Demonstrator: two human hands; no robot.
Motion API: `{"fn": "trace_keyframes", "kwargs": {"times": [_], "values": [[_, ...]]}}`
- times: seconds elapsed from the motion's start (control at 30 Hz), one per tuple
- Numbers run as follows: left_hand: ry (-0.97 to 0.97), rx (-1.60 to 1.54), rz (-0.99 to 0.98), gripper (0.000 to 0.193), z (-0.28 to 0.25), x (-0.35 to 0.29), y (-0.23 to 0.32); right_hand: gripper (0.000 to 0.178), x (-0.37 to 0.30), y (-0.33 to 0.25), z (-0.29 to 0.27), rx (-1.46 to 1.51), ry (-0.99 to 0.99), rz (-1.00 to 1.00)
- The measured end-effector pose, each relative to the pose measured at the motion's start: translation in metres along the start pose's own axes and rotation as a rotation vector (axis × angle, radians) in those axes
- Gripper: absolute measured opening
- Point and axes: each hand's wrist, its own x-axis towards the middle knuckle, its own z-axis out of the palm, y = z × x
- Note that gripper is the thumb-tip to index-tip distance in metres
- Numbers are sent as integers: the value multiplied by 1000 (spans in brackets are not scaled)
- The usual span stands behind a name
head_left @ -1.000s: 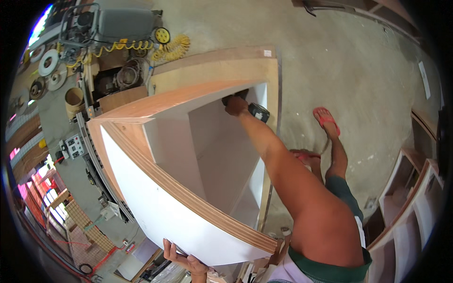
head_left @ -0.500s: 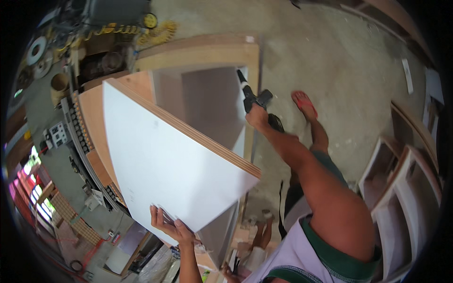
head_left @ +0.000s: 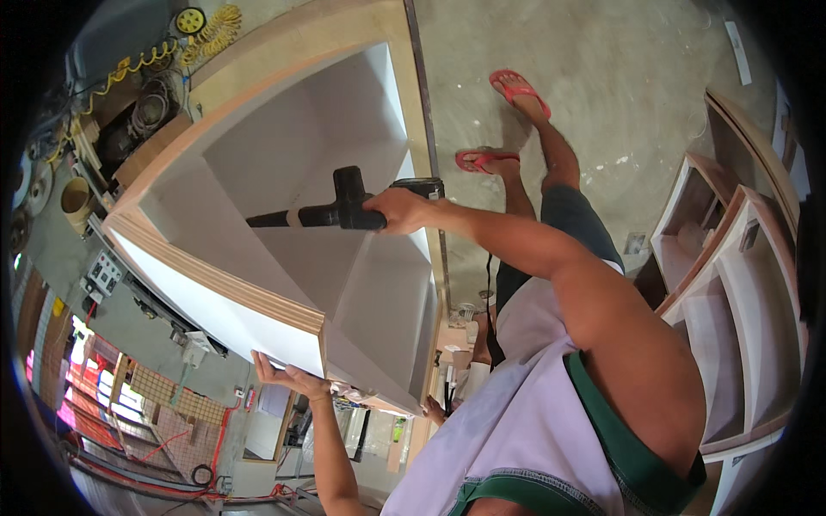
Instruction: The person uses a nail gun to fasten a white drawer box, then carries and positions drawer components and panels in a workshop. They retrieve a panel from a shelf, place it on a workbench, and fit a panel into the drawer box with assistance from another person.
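A large white cabinet box with layered plywood edges (head_left: 232, 277) lies tilted before me. White dividers (head_left: 284, 249) split its inside. In my right hand (head_left: 403, 211) is a black handheld blower (head_left: 348, 206), gripped by its handle. Its long tapered nozzle points left over the box's interior. My left hand (head_left: 297, 379) rests against the white outer side (head_left: 215, 301), near the closest corner of the plywood edge. Its fingers are stretched out, partly tucked against the panel.
Beneath the box is a pale wooden frame (head_left: 301, 39). Several curved shelf units (head_left: 731, 318) stand at the right. A coiled yellow hose (head_left: 219, 34) and a bucket (head_left: 77, 202) lie at left. Another person's hand (head_left: 434, 411) and legs show beyond the box's near end.
The blower has come left and nearer, over the box's interior. The box's inside now faces up more, and its white outer side shows less. My left hand stays against that side.
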Motion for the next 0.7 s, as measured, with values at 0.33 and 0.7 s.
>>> {"fn": "trace_keyframes", "kwargs": {"times": [0.33, 0.7], "values": [[10, 17, -14, 63, -4, -1, -7, 22, 26, -57, -6, -51, -49, -18], [84, -193, -2, 60, -3, -2, -12, 27, 43, -80, -9, -8, -43, -334]]}}
